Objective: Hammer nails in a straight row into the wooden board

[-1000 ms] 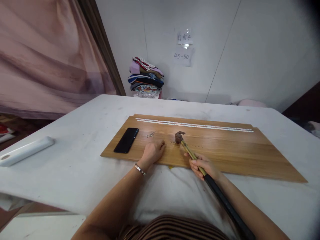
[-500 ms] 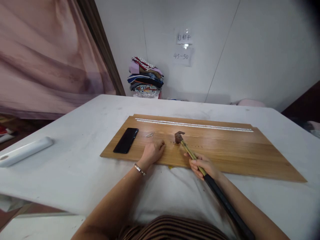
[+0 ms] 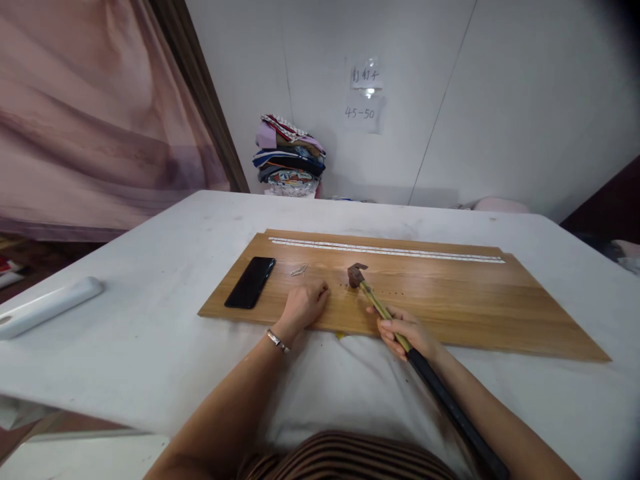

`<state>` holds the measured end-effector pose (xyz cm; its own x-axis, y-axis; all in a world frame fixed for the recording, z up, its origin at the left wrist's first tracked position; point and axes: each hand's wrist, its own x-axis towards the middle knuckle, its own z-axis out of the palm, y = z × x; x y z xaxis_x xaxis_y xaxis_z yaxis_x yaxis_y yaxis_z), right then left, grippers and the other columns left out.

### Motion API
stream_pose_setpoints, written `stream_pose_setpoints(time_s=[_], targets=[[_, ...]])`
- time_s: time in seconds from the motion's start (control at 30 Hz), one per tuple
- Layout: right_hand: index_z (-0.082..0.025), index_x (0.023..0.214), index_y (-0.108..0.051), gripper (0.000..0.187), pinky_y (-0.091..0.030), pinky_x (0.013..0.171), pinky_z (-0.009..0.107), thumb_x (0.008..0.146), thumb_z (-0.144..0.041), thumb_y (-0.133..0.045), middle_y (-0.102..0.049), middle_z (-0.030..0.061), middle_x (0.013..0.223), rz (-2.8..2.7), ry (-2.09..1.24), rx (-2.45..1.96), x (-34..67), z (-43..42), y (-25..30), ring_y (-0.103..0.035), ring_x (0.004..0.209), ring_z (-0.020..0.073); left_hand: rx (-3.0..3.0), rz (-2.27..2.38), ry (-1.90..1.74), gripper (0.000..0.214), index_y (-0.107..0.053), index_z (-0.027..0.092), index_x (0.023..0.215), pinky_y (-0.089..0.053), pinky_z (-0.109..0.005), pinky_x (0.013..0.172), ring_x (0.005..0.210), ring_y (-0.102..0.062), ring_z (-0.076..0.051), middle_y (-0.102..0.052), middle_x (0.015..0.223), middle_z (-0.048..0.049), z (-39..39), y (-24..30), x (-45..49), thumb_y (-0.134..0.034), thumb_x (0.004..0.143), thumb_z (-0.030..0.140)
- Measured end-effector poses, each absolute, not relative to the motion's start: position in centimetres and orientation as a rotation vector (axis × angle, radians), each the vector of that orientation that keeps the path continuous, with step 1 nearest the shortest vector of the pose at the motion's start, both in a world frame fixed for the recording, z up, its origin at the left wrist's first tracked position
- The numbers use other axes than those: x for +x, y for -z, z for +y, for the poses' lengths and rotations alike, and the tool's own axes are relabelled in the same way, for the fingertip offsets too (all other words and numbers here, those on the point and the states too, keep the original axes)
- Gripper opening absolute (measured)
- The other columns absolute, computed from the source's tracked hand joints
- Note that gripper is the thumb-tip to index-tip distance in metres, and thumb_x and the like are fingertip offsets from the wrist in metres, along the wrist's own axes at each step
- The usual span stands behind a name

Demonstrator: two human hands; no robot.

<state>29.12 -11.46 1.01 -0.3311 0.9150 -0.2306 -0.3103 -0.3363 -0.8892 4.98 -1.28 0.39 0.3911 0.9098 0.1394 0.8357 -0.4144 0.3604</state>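
My right hand [image 3: 403,330] grips the yellow-and-black handle of a hammer [image 3: 375,299]. Its rusty claw head rests at or just above the wooden board [image 3: 480,307], beside a row of small dark dots [image 3: 395,293], nail heads or holes; which, I cannot tell. Curled fingers of my left hand [image 3: 306,303] lie on the board near its front edge, left of the hammer head. Whatever they may hold is hidden. Just beyond that hand is a small pile of nails [image 3: 299,270]. A black phone [image 3: 251,283] lies on the board's left end.
Two white measuring strips [image 3: 390,251] run along the board's far side. The board lies on a white table [image 3: 150,267]. A long white object [image 3: 55,303] sits at the left. Folded clothes [image 3: 290,157] are stacked by the wall, below paper signs [image 3: 363,115]. A pink curtain [image 3: 90,100] hangs left.
The view has shifted very slightly. Both hands, the hammer and the nails keep their places on the board.
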Motion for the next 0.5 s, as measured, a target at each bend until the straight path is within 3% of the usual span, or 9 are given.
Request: stream_pose_setpoints(time_s=[0.17,0.33,0.5], targets=[[-0.016,0.11,-0.056,0.043,-0.031,0.026,0.016,0.074,-0.036,-0.068,-0.05,-0.0105,0.054,-1.002,-1.765,-0.965,29.0,-11.5,-1.2,-0.037,0.028,0.004,2.156,1.473,-0.702,0.02,-0.065,0.02,0.089,-0.043,-0.025,0.069,0.073,-0.061,-0.016,-0.067,0.077,-0.0011,-1.8,-1.4,5.2,-0.05,0.087,0.032],[-0.017,0.096,-0.055,0.032,-0.031,0.026,0.016,0.076,-0.04,-0.067,-0.049,-0.0103,0.05,-1.074,-1.652,-0.966,29.1,-11.5,-1.0,-0.036,0.026,0.0043,1.733,1.184,-0.771,0.032,-0.064,0.017,0.081,-0.045,-0.025,0.068,0.072,-0.061,-0.015,-0.067,0.076,-0.0017,-3.6,-3.4,9.1,-0.05,0.087,0.046],[-0.02,0.108,-0.052,0.043,-0.031,0.026,0.017,0.076,-0.043,-0.069,-0.048,-0.011,0.053,-1.005,-1.586,-0.94,29.5,-11.2,-1.2,-0.035,0.027,0.0049,1.162,0.788,-0.821,0.038,-0.059,0.015,0.087,-0.05,-0.029,0.073,0.073,-0.063,-0.015,-0.066,0.082,-0.0053,-4.3,-5.7,15.0,-0.057,0.083,0.053]])
